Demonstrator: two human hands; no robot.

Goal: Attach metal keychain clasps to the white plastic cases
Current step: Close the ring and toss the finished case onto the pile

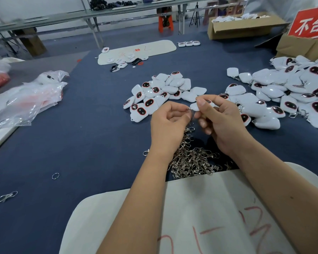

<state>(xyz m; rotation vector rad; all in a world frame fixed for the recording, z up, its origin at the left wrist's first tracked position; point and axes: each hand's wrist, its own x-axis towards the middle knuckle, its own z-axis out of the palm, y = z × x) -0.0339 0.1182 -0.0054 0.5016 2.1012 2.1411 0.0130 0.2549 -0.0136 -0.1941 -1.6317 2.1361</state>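
Hands meet in the middle, above a blue table (pixel 81 143). The right hand (pixel 222 121) pinches a small white case (pixel 195 106) between thumb and fingers. The left hand (pixel 168 123) pinches a metal clasp (pixel 189 111) right at the edge of that case, and the two touch there. The clasp hangs down between the hands.

Under the wrists lies a heap of shiny clasps (pixel 193 158), partly on the blue table and next to a white board (pixel 200 208) with red marks. Behind the hands sits a pile of white cases (pixel 160 92) with dark ovals on them. A bigger pile (pixel 283 96) spreads to the right, and some of those have clasps on.

On the left lie clear plastic bags (pixel 29 99), a loose ring (pixel 55 176) and one stray clasp (pixel 7 196). A cardboard box (pixel 240 27) stands far back.
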